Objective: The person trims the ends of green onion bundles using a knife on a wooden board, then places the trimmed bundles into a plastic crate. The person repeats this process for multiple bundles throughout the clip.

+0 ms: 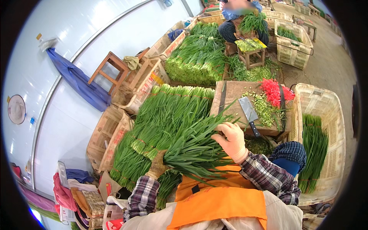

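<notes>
A loose bunch of garlic chives (192, 149) fans out over my lap, its long flat leaves pointing up and right. My left hand (157, 165), in a soiled brown glove, grips the bunch at its lower left end. At the leaf tips is my right hand (231, 141) in a pale orange glove, thumb and forefinger bent; whether leaves are pinched between them is unclear. Beyond the bunch lies a broad stack of banded chives (172, 112). A cleaver (248, 110) with a black handle rests on a wooden block table (230, 92), beside chopped stem trimmings (263, 110).
Red ties (276, 92) lie on the table's far right. A plastic crate (335, 143) at my right holds bundled chives (312, 155). More crates (107, 138) and a wooden stool (115, 69) line the left wall. Ahead, a person (230, 28) sits holding chives behind a small stool (251, 57).
</notes>
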Available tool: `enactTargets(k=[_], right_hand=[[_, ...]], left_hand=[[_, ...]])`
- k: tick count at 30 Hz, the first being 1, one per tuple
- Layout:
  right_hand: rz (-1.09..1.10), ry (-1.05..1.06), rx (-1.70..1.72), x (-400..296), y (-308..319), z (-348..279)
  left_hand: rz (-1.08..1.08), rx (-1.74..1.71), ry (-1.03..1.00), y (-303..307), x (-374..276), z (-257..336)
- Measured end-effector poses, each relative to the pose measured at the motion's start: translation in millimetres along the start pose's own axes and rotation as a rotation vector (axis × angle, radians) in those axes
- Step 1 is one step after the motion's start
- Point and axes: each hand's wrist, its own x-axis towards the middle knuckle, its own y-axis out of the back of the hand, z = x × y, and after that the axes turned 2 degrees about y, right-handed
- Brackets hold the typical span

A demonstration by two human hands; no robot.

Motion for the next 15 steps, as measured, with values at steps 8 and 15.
enactTargets(k=[8, 15], right_hand=[[0.043, -0.029, 0.074, -5, -12, 18], [0.180, -0.318, 0.547, -10, -7, 31]], left_hand=[[0.013, 0.033, 0.037, -1, -2, 2], [0.082, 0.132, 0.021, 3, -4, 19]])
